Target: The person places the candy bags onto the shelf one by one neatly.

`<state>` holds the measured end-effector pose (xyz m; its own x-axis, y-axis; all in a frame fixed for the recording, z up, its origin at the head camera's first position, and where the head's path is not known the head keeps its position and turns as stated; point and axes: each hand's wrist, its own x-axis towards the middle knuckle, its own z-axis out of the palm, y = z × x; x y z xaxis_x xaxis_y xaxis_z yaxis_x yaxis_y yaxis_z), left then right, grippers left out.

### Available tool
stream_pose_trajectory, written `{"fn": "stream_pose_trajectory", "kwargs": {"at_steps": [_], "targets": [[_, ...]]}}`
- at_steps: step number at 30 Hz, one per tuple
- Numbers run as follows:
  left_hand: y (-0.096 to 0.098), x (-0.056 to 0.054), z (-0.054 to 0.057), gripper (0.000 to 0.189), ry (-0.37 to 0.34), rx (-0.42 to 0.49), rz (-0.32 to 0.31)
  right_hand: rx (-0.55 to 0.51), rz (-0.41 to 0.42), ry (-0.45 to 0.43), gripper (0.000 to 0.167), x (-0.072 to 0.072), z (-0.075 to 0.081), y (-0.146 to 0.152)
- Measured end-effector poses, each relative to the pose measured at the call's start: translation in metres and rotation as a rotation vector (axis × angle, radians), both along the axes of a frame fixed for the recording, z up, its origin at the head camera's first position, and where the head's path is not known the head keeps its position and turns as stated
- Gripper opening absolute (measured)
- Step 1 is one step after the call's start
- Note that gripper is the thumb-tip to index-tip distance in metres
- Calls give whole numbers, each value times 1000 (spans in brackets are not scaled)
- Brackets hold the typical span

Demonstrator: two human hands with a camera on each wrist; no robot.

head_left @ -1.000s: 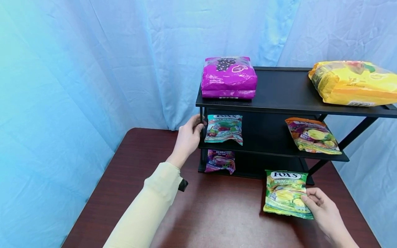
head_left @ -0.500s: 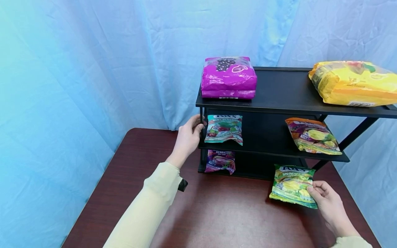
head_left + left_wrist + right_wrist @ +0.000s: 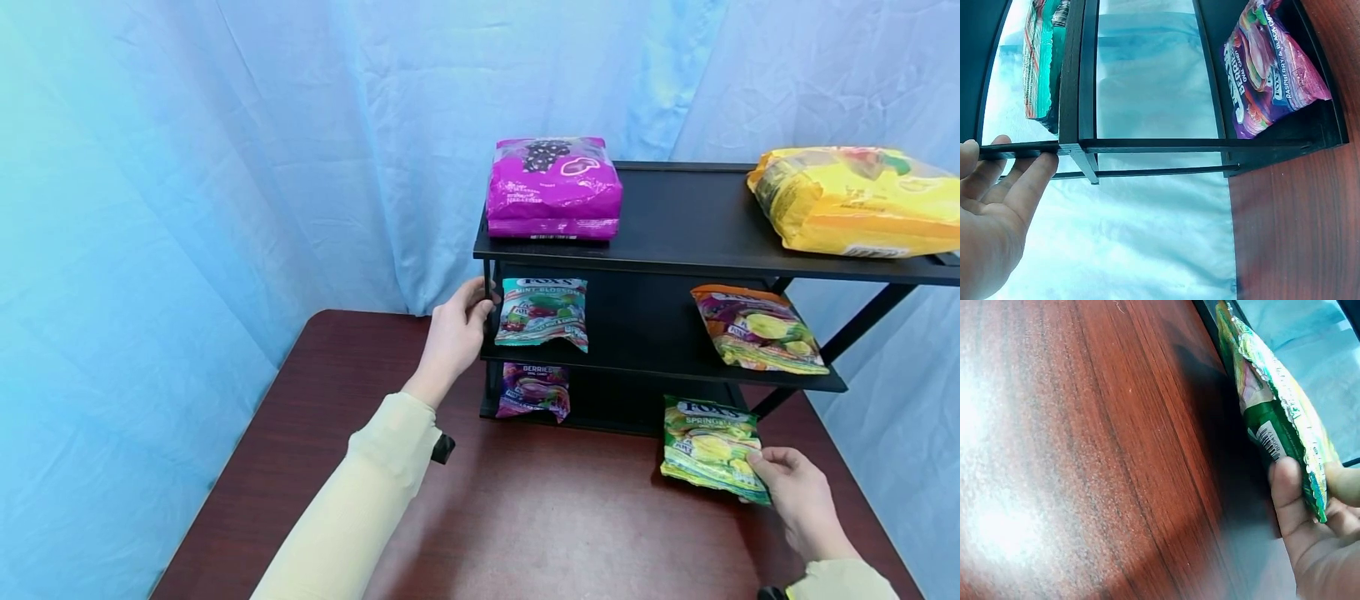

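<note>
My right hand (image 3: 802,496) pinches the right edge of a green candy bag (image 3: 708,446) labelled Fox's Spring Tea. The bag leans back at the front right of the black shelf rack (image 3: 645,367), its top edge at the bottom shelf. In the right wrist view, thumb and fingers lie on either side of the bag's edge. My left hand (image 3: 453,329) holds the rack's left upright post (image 3: 1019,150), with the thumb on one side and fingers on the other. Beside it on the middle shelf stands a teal candy bag (image 3: 543,312).
A purple berries bag (image 3: 534,390) sits at the bottom shelf's left. An orange-topped bag (image 3: 761,329) lies at the middle shelf's right end. Large magenta (image 3: 555,187) and yellow (image 3: 862,204) bags rest on top. Blue curtains (image 3: 262,167) surround the brown table (image 3: 525,517).
My right hand has moved the green bag rightward and back, up to the front right of the rack's bottom shelf. The left hand stays on the post.
</note>
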<state>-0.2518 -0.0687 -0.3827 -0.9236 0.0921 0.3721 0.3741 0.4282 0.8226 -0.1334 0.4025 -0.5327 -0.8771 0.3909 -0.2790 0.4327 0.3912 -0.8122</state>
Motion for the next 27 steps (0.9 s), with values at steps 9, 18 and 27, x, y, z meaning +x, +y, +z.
{"fn": "stream_pose_trajectory", "kwargs": {"at_steps": [9, 18, 27], "targets": [[0, 1, 1, 32, -6, 9, 0, -166, -26, -140, 69, 4, -2, 4], [1, 2, 2, 32, -10, 8, -1, -383, -23, -195, 84, 12, -3, 11], [0, 0, 1, 34, -10, -1, 12, -808, -102, -143, 87, 21, -6, 9]]}}
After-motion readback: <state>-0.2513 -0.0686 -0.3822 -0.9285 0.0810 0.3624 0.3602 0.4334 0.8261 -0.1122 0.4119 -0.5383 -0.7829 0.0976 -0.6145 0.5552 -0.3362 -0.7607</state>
